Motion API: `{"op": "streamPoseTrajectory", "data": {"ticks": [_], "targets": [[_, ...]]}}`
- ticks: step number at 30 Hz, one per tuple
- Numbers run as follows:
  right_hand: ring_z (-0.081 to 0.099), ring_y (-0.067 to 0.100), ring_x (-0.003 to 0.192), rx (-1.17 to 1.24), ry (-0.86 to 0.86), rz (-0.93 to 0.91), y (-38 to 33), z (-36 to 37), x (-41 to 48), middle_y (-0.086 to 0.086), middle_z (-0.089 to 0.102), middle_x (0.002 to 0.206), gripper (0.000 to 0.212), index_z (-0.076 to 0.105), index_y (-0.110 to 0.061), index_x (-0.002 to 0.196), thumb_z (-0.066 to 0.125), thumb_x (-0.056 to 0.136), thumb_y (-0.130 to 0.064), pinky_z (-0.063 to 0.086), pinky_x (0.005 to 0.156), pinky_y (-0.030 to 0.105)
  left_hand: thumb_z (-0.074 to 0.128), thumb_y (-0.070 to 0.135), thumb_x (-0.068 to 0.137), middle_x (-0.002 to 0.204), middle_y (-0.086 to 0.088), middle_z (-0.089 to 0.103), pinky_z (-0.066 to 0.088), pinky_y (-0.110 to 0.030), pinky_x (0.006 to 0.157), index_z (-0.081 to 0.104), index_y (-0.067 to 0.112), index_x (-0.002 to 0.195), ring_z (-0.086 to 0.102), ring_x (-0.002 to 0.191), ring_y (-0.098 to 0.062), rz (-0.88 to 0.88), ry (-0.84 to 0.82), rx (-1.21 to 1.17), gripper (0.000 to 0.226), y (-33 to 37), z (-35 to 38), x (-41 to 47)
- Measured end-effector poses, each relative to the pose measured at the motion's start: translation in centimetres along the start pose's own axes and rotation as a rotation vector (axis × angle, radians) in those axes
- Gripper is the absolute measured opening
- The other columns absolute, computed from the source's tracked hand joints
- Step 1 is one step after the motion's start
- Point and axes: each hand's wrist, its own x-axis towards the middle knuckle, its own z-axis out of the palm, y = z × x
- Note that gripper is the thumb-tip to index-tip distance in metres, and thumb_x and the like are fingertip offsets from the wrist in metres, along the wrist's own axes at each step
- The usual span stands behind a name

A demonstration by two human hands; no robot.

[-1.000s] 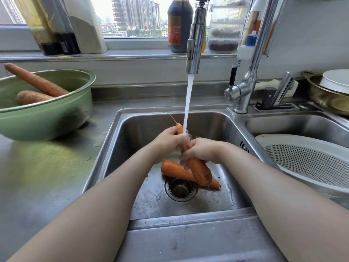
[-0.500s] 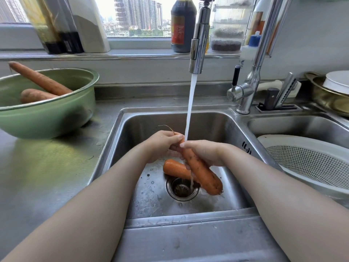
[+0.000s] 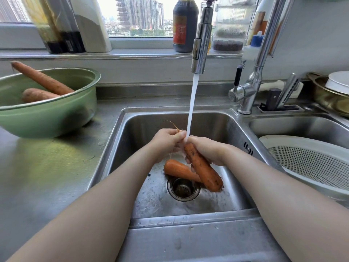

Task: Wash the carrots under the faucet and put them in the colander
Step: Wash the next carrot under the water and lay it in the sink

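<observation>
Centre, sink (image 3: 143, 129): stainless steel, brushed satin finish, wet and beaded with drops.
9 o'clock, counter (image 3: 47, 167): same steel, duller, faintly textured, smeared.
12 o'clock, faucet (image 3: 201, 44): polished chrome, mirror-bright.
In my grip, dirty carrot (image 3: 203, 167): rough matt skin, dark soil specks, wet sheen near the top.
On the sink floor, second carrot (image 3: 177, 170): smoother, glossy with water.
10 o'clock, bowl (image 3: 47, 120): pale green, smooth, soft gloss; plastic or enamel, I cannot tell. In it, two carrots (image 3: 43, 80): dry, dusty, matt.
3 o'clock, colander (image 3: 311, 163): white plastic, finely perforated, matt.
2 o'clock, pot (image 3: 326, 99): brass-coloured metal, shiny.
</observation>
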Motion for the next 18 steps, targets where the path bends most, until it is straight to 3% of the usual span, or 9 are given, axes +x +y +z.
{"op": "streamPoseTrajectory", "data": {"ticks": [7, 12, 16, 18], "targets": [[0.067, 0.031, 0.067, 0.012, -0.059, 0.009, -0.5, 0.3, -0.7, 0.016, 0.065, 0.084, 0.054, 0.059, -0.015, 0.111, 0.037, 0.105, -0.063, 0.062, 0.080, 0.048, 0.063, 0.030, 0.103, 0.079, -0.001, 0.071, 0.058, -0.026, 0.075, 0.076, 0.012, 0.100, 0.068, 0.075, -0.011, -0.031, -0.004, -0.002, 0.023, 0.2, -0.1, -0.2], [0.069, 0.026, 0.068, -0.007, -0.083, 0.010, -0.5, 0.5, -1.0, 0.016, 0.066, 0.086, 0.049, 0.059, -0.018, 0.116, 0.037, 0.106, -0.062, 0.063, 0.084, 0.049, 0.063, 0.025, 0.104, 0.077, -0.001, 0.074, 0.060, -0.027, 0.077, 0.074, 0.009, 0.098, 0.070, 0.076, -0.011, -0.069, -0.077, 0.003, 0.020, 0.3, -0.8, -0.3], [0.068, 0.026, 0.083, -0.019, -0.042, 0.030, -0.4, 0.9, -0.9, 0.016, 0.066, 0.090, 0.037, 0.058, -0.011, 0.109, 0.038, 0.105, -0.041, 0.057, 0.098, 0.055, 0.060, 0.015, 0.105, 0.089, -0.009, 0.077, 0.061, -0.025, 0.073, 0.072, 0.006, 0.105, 0.076, 0.082, -0.015, -0.102, -0.159, -0.043, 0.015, 0.6, -1.1, -0.4], [0.068, 0.030, 0.088, -0.034, -0.040, 0.045, -0.3, 0.8, -0.7, 0.017, 0.067, 0.094, 0.036, 0.059, -0.012, 0.108, 0.037, 0.104, -0.040, 0.056, 0.101, 0.058, 0.059, 0.013, 0.105, 0.093, -0.011, 0.077, 0.062, -0.026, 0.076, 0.071, 0.004, 0.110, 0.076, 0.084, -0.017, -0.094, -0.166, -0.051, 0.016, 0.6, -1.2, -0.5]]}}
